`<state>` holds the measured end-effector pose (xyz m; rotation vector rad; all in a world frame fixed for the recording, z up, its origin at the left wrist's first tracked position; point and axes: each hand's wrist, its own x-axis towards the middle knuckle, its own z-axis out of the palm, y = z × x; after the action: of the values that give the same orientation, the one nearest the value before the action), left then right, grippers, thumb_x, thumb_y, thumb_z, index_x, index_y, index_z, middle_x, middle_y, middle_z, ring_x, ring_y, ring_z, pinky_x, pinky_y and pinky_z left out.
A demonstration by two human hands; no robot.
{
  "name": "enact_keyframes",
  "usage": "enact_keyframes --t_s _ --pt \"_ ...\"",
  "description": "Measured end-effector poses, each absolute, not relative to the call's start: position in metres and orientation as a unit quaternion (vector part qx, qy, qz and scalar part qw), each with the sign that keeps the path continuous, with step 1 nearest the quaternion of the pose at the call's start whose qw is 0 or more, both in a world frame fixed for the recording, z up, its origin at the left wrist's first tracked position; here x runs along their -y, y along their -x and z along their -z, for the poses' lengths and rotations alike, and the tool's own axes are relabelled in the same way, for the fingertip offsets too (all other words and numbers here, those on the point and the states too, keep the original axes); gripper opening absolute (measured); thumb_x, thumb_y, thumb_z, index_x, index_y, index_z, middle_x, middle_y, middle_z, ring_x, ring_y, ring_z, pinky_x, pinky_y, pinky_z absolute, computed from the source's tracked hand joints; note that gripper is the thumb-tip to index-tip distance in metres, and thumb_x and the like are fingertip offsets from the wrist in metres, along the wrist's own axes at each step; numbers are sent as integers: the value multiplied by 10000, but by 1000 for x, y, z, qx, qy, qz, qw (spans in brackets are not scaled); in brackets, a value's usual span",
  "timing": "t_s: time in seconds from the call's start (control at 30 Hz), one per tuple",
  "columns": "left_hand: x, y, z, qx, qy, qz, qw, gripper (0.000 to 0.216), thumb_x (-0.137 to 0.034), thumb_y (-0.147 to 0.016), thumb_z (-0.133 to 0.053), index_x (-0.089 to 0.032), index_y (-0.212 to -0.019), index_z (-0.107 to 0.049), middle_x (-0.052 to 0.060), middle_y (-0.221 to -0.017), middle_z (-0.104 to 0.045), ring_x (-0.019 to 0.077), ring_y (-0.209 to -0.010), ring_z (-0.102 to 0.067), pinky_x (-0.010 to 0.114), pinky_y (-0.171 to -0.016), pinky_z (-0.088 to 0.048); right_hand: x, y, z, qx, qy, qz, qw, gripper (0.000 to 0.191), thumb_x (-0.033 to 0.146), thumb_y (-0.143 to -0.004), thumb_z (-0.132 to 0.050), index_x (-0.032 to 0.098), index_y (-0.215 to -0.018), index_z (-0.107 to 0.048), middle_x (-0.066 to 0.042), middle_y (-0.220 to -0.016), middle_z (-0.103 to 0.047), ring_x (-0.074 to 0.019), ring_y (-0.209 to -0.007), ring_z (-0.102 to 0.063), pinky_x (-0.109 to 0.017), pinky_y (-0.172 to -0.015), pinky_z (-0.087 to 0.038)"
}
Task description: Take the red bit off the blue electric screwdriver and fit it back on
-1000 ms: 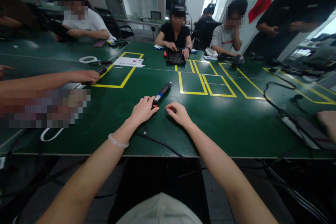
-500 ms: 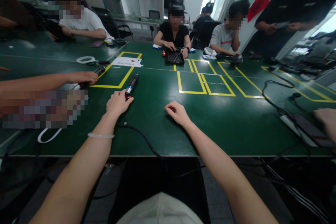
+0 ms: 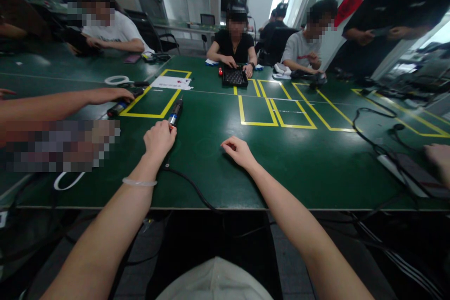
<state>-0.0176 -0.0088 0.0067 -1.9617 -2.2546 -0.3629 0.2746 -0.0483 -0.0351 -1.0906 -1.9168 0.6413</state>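
My left hand [image 3: 159, 137] is closed round the rear end of a black and blue electric screwdriver [image 3: 175, 112], which lies on the green table [image 3: 218, 168] pointing away from me. A black cable [image 3: 190, 185] runs from the tool back over the table's front edge. A pale bangle sits on my left wrist. My right hand [image 3: 237, 150] rests on the table to the right, its fingers loosely curled with nothing visible in them.
A co-worker's hand [image 3: 108, 96] at the left holds a similar tool [image 3: 117, 108]. Yellow taped boxes [image 3: 274, 110] mark the table. A black tray [image 3: 235, 77] lies before a seated person opposite. Cables and a power strip [image 3: 404, 168] are at the right; another hand [image 3: 438, 154] shows at the right edge.
My left hand has dragged the screwdriver from the table's middle to the left and turned it to point straight away. My right hand has stayed put.
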Motion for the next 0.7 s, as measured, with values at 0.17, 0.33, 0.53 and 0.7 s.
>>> enact_keyframes --t_s 0.17,0.33,0.53,0.7 --pt "12 3 -5 674 701 228 62 413 -435 -986 -352 -165 -1170 -605 168 -1164 -662 313 -1064 -620 421 -909 -460 47 -274 37 757 433 -266 411 134 236 -906 -587 180 -894 -708 -25 -841 -645 -137 -722 -557 -273 -725 -447" --pt "27 -34 0 475 797 293 -231 415 -477 -998 -375 -189 -1187 -607 41 -885 -691 180 -819 -656 298 -798 -490 47 -272 39 729 426 -323 427 175 276 -896 -593 179 -1006 -689 -27 -864 -671 -145 -733 -585 -282 -727 -466" --pt "43 -62 3 384 797 262 -385 543 -445 -989 -415 -176 -1461 -435 -30 -747 -596 124 -677 -582 251 -679 -465 45 -270 42 695 360 -472 406 224 336 -872 -628 173 -1022 -651 -21 -853 -700 -139 -743 -630 -282 -744 -500" --pt "45 -63 5 369 783 256 -430 614 -465 -981 -440 -138 -1498 -383 -43 -692 -563 117 -632 -538 243 -634 -437 47 -271 37 673 326 -535 393 276 393 -833 -695 163 -976 -638 -26 -828 -711 -137 -737 -637 -278 -738 -505"
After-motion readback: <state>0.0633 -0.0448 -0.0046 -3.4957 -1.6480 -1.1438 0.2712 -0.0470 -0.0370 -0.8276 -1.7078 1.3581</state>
